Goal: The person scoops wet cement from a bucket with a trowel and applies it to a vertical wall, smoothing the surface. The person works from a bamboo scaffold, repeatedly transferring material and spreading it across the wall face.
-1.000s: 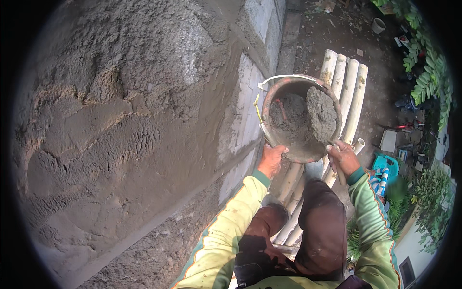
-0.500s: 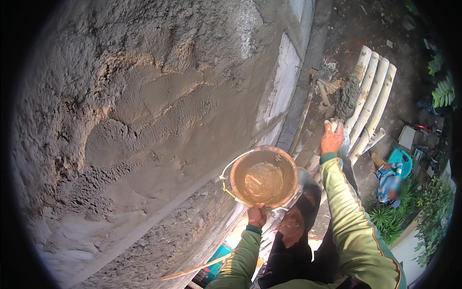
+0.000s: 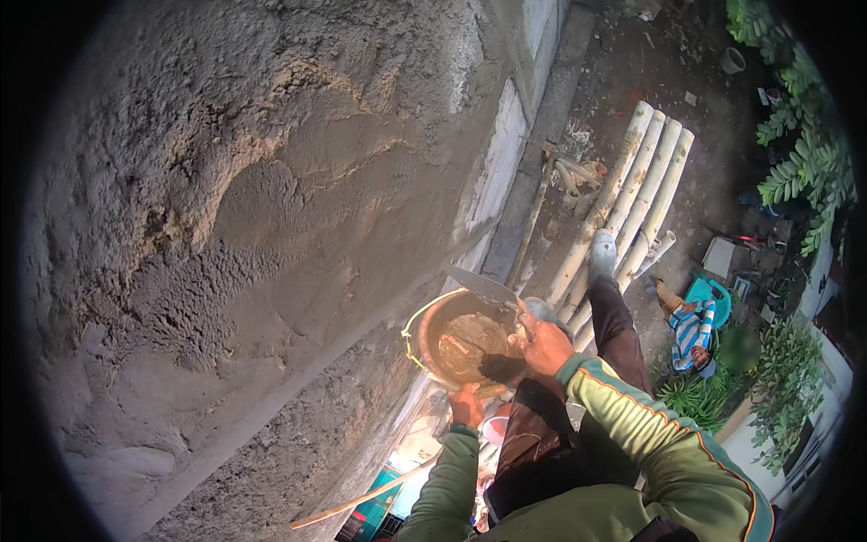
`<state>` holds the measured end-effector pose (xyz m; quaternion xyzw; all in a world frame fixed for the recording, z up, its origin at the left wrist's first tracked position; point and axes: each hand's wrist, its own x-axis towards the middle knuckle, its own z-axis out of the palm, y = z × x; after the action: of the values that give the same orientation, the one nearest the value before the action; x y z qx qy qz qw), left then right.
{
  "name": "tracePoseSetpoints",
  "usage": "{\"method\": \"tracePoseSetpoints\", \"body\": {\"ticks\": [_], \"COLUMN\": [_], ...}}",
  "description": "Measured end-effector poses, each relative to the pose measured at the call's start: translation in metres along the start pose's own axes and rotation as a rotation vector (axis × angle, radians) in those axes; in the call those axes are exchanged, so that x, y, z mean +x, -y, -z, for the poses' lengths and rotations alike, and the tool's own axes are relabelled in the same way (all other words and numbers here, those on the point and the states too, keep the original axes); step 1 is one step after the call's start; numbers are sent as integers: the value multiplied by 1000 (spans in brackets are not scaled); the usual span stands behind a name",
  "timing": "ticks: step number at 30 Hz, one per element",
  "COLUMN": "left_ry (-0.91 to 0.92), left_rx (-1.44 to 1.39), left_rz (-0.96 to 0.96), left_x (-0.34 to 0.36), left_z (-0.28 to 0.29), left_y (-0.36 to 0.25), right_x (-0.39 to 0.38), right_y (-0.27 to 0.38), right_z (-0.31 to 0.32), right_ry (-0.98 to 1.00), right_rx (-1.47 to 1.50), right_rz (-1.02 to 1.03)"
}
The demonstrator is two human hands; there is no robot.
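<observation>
My left hand (image 3: pixel 467 405) is closed on the near rim of a round bucket (image 3: pixel 428 348), which holds wet brownish mortar (image 3: pixel 470 339). In my right hand (image 3: pixel 545 345) is a trowel, its flat grey blade (image 3: pixel 484 285) tilted over the bucket's far rim. A dark clump of mortar (image 3: pixel 501 366) shows at the bucket's right side, just below my right fingers. To the left rises a wall (image 3: pixel 298 208) coated in rough and partly smoothed wet plaster. The bucket's pale wire handle (image 3: pixel 408 334) hangs on its wall side.
I stand high on bamboo poles (image 3: pixel 623 199), one boot (image 3: pixel 602 253) on them. Far below at right, a person in a striped shirt (image 3: pixel 692 334) sits by a turquoise chair (image 3: pixel 711 296). Leafy plants (image 3: pixel 804 163) line the right. A thin stick (image 3: pixel 361 497) slants at lower left.
My right hand has come back from over the poles to the bucket with the trowel; the mortar lump is no longer held out there. The bucket has shifted slightly left and down in view.
</observation>
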<state>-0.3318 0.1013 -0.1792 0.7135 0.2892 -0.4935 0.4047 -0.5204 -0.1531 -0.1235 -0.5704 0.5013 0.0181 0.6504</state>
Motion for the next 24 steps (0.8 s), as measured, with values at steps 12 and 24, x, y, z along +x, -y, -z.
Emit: {"method": "tracePoseSetpoints", "body": {"ticks": [12,24], "left_ry": [234,346], "left_rx": [261,257], "left_rz": [-429,-776], "left_x": [-182,-234], "left_z": [-115,-102], "left_y": [-83,-90], "right_x": [-78,-128], "right_y": [22,149], "right_z": [49,93], "right_ry": [-97,-129], "right_rx": [-990,-910], "right_rz": [224,120]}}
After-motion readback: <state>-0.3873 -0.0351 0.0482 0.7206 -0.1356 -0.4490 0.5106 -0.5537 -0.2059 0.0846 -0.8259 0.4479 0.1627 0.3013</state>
